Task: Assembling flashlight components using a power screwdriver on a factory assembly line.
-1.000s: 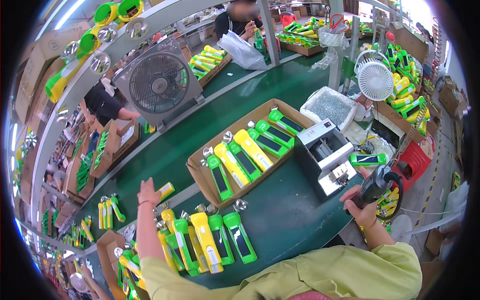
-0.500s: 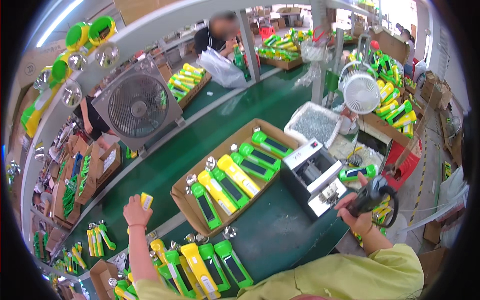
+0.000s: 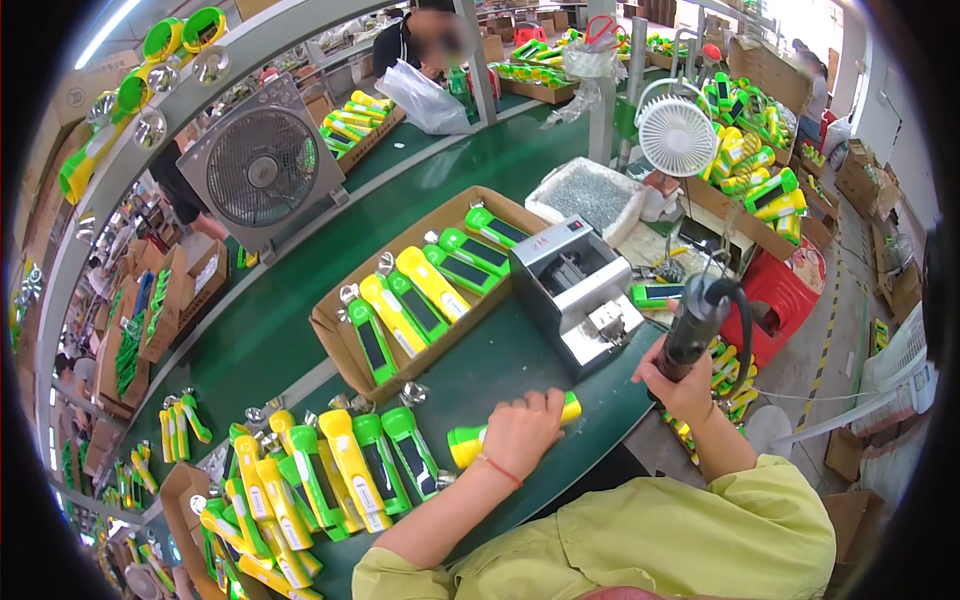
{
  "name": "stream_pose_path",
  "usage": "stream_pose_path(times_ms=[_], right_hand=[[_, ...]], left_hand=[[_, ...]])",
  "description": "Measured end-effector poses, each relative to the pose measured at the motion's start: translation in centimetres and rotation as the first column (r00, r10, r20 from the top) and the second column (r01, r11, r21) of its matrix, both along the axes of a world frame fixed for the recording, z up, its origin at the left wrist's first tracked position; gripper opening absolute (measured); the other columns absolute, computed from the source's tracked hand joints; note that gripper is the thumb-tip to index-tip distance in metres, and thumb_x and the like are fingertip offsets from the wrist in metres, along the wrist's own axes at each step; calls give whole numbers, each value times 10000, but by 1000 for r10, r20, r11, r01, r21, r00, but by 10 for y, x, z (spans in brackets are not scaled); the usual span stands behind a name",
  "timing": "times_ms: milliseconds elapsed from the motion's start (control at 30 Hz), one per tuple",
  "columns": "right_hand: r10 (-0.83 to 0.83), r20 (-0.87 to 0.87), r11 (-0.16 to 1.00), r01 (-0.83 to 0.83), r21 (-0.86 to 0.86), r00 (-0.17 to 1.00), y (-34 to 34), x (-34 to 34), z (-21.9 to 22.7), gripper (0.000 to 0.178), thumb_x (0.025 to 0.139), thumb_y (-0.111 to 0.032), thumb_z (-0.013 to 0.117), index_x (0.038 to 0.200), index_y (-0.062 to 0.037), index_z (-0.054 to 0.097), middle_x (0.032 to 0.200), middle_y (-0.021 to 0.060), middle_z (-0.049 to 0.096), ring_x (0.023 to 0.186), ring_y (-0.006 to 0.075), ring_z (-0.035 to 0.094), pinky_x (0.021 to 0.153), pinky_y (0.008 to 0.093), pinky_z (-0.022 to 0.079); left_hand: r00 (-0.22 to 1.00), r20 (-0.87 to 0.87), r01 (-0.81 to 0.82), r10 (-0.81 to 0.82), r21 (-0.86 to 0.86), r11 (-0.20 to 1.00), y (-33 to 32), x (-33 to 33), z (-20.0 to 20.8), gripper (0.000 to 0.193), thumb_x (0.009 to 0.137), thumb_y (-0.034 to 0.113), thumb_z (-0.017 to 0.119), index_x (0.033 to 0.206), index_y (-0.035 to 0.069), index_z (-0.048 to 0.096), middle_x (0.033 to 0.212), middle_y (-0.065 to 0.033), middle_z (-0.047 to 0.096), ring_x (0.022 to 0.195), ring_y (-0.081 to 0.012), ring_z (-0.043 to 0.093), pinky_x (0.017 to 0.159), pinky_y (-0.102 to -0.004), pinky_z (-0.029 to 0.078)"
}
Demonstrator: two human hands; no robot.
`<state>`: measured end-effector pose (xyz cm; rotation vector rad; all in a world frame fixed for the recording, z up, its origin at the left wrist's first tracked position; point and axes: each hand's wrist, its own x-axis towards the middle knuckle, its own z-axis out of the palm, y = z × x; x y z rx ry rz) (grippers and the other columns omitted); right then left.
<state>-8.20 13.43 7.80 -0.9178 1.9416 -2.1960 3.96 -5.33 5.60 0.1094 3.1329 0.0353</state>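
Observation:
My left hand (image 3: pixel 525 430) is closed around a yellow and green flashlight (image 3: pixel 466 446), which lies nearly flat over the green bench top. Its ribbed green head sticks out to the left and its yellow tail to the right; the middle is hidden by my fingers. In my right hand (image 3: pixel 682 392) is a dark electric screwdriver (image 3: pixel 693 325) with a cable at its top end. Just left of it stands a silver and black screw feeder (image 3: pixel 568 285). A group of yellow and green flashlights (image 3: pixel 350 455), some with loose reflectors, lies left of my left hand.
A carton (image 3: pixel 324 322) of flashlights stands beyond my left hand. Behind the feeder is a white foam box (image 3: pixel 585 198) of small screws. A small white fan (image 3: pixel 677 135) and a red stool (image 3: pixel 785 305) are at the right. Across the belt sits a person (image 3: pixel 395 50).
My left hand has come from the belt at the left to the bench in front of me, bringing a flashlight. The screwdriver in my right hand is nearer the feeder. The view has shifted.

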Motion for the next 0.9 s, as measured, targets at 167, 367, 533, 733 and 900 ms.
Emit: stream_pose_path(times_ms=[167,367,533,733,900], right_hand=[[71,-46,995,-67,80,996,17,-8,-6,383,761,13,667,1046,-22,415,735,52,591,654,129,600,595,273,499],[162,63,979,-152,-135,985,16,-21,-4,383,779,16,666,1056,-15,403,732,68,586,646,151,597,629,285,504],[273,-58,960,-276,-53,960,3,-48,5,387,780,3,663,1077,11,414,716,65,587,634,143,588,632,283,502],[262,-191,931,-299,-208,946,-11,-57,12,767,775,27,635,1404,37,197,702,42,575,637,140,594,627,279,495],[88,-215,953,-145,-265,973,-28,-70,12,468,782,40,623,1189,20,392,738,69,597,656,163,629,618,282,517]], left_hand=[[898,-439,-100,38,-117,988,20,-8,-59,511,716,394,673,1083,65,538,884,-30,560,812,-165,549,653,-303,422],[909,-411,-59,68,35,998,33,12,-65,548,747,381,655,1174,62,529,1021,-51,558,904,-204,516,763,-355,393],[943,-279,-156,184,123,980,40,-11,-66,528,746,358,667,1165,66,533,955,-58,550,862,-211,534,734,-352,411],[947,-288,-107,142,133,985,55,-22,-65,474,740,385,669,1058,60,535,902,-59,527,818,-215,529,693,-354,419],[966,-185,-157,178,123,980,54,-39,-62,410,748,423,651,929,73,537,837,-59,498,808,-222,533,647,-360,439]])
